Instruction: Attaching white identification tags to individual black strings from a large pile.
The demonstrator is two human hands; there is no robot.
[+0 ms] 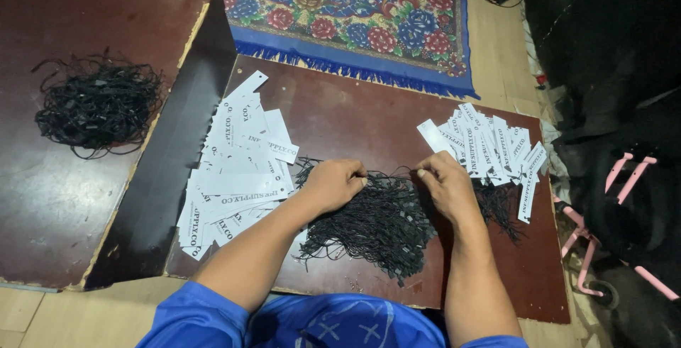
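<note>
Left hand (332,183) + right hand (441,180) both pinched shut on one black string (392,173), stretched btwn them above black string pile (376,224) on dark board (355,117). Risk: loops snag, strand drags clump w/ it. White tag stacks left (237,167) & right (493,149) close by; elbow could scatter them.

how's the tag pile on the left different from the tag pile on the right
The left tag pile is larger and sprawls in a long heap with no strings attached; the right tag pile is smaller, fanned in a row, with black strings trailing from under it. The left pile lies beside the left hand, the right one beside the right hand. Both hold white printed tags.
</note>
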